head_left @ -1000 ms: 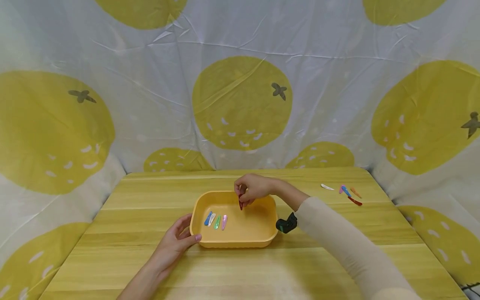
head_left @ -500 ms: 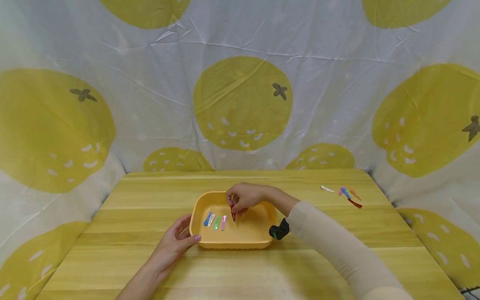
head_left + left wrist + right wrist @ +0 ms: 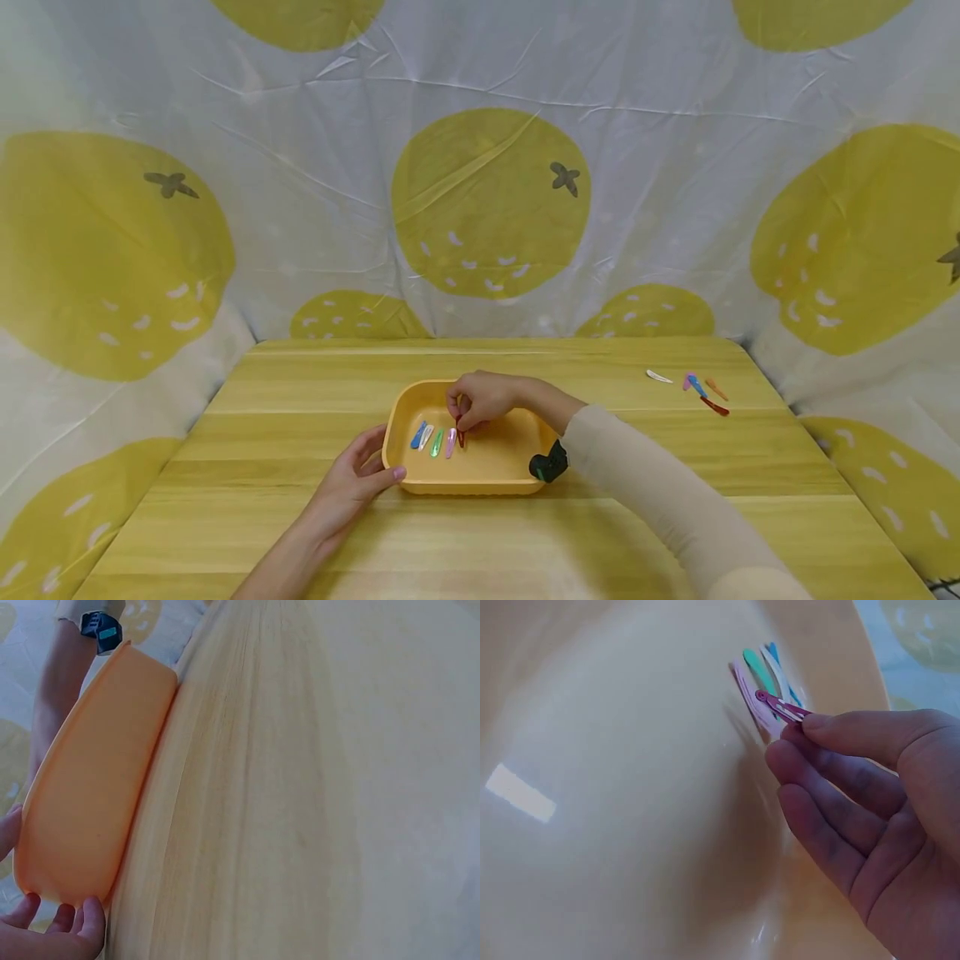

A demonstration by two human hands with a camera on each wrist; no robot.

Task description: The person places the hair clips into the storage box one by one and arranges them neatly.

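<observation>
In the right wrist view my right hand (image 3: pixel 870 795) pinches a dark red hair clip (image 3: pixel 784 707) between thumb and forefinger, just above the tub's floor. Beside it in the yellow tub (image 3: pixel 487 475) lie a pink hair clip (image 3: pixel 451 443), a green hair clip (image 3: pixel 437 443), a white hair clip (image 3: pixel 425 437) and a blue hair clip (image 3: pixel 417 434), side by side in a row. My left hand (image 3: pixel 362 473) grips the tub's left end, thumb on the rim and fingers against the outer wall, as the left wrist view (image 3: pixel 56 926) also shows.
At the table's back right lie more hair clips: a white clip (image 3: pixel 659 377), a pink clip (image 3: pixel 687 382), a blue clip (image 3: pixel 697 386), an orange clip (image 3: pixel 717 388) and a red clip (image 3: pixel 715 406). A patterned cloth (image 3: pixel 330 200) hangs behind the table (image 3: pixel 300 400).
My right hand has moved left and lower inside the tub with the dark red hair clip, up beside the pink one. The left hand keeps its grip on the tub.
</observation>
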